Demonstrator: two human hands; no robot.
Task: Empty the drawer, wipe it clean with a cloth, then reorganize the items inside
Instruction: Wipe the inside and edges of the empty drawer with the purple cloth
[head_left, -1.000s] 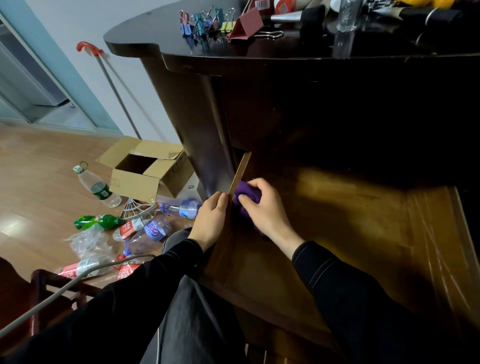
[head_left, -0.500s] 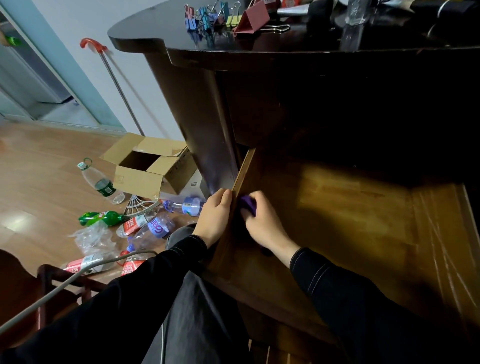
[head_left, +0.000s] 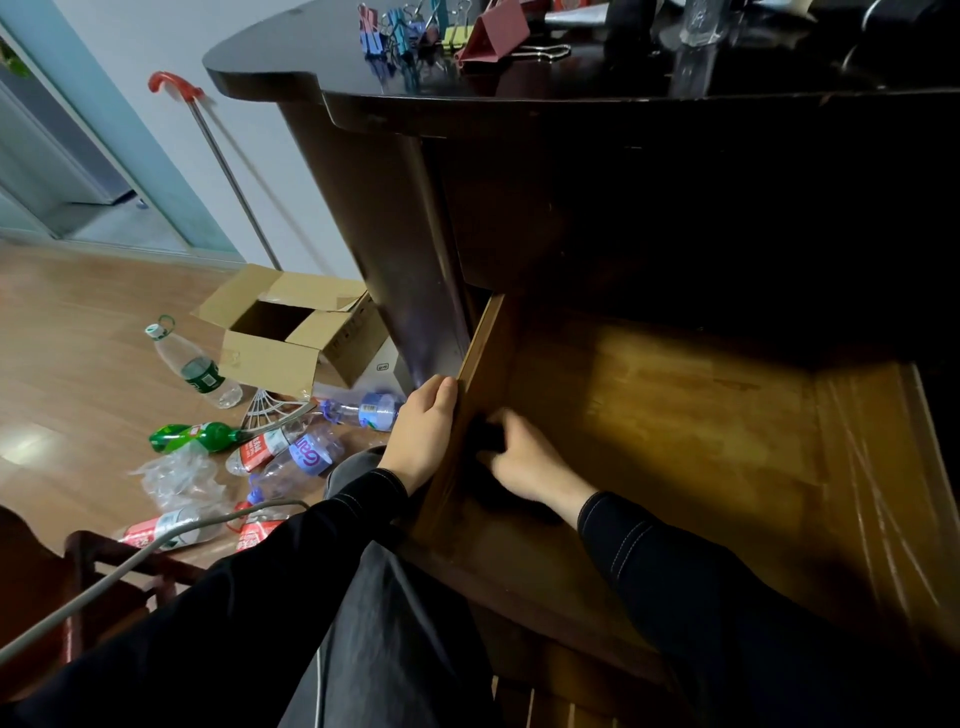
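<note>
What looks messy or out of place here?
Several plastic bottles lie toppled and scattered on the floor left of the desk, beside an open cardboard box and crumpled plastic wrap.

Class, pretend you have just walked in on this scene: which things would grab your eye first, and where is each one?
The open wooden drawer fills the right, with the left hand gripping its left wall and the right hand holding a dark cloth just inside it. Plastic bottles litter the floor at left beside a cardboard box, and coloured clips sit on the dark desk above.
</note>
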